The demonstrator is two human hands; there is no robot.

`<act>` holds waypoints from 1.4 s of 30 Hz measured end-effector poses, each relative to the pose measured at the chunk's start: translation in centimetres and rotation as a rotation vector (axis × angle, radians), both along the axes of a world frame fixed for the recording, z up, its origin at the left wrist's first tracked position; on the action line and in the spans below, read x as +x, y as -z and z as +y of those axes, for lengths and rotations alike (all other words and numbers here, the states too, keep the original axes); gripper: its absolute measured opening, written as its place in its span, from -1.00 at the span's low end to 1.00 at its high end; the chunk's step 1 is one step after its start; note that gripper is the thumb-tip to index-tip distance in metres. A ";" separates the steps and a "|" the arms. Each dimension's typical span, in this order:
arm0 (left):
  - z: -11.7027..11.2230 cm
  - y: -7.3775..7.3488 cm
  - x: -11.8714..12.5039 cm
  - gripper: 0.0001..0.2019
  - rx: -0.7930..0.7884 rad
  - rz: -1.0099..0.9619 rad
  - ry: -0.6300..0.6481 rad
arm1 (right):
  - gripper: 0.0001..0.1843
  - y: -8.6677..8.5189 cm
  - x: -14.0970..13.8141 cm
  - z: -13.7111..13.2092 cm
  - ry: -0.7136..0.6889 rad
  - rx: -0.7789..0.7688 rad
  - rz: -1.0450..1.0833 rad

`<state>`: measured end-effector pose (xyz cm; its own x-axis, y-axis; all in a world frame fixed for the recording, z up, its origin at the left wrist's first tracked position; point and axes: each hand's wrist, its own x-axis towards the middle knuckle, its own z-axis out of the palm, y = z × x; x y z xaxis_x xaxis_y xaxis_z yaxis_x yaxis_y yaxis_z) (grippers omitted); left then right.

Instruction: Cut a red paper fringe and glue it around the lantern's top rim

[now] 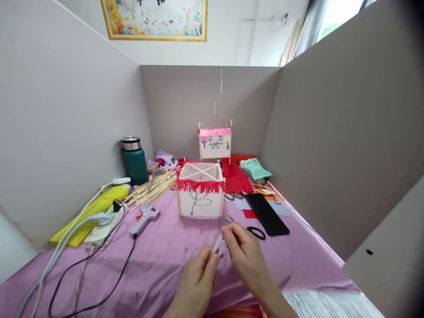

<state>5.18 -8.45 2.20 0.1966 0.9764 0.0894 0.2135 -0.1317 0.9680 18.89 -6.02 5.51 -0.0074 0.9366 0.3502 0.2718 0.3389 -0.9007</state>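
Low over the near part of the cloth, my left hand (199, 271) pinches a narrow white strip (217, 244) between thumb and finger. My right hand (244, 247) is closed at the strip's upper end, its thumb and fingertip pressed together there. Whether the strip is paper or plastic I cannot tell. Just beyond my hands stands a box-shaped lantern (200, 201) with wooden stick edges, white sides, a red fringe and a drawn plant. Scissors (256, 233) with a black handle lie beside my right hand, partly hidden by it.
A lilac glue gun (145, 221) lies left, its black cord looping forward by a power strip (105, 227). Wooden sticks (155, 187) and a green bottle (134, 161) sit farther back. A phone (267, 214) lies right. Behind hangs a smaller lantern (215, 145); grey panels (208, 84) enclose the table.
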 end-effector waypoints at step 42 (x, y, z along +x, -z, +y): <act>1.9 1.1 -0.7 -0.63 -0.386 -0.383 0.292 | -0.60 3.2 1.6 2.1 0.112 -0.154 0.416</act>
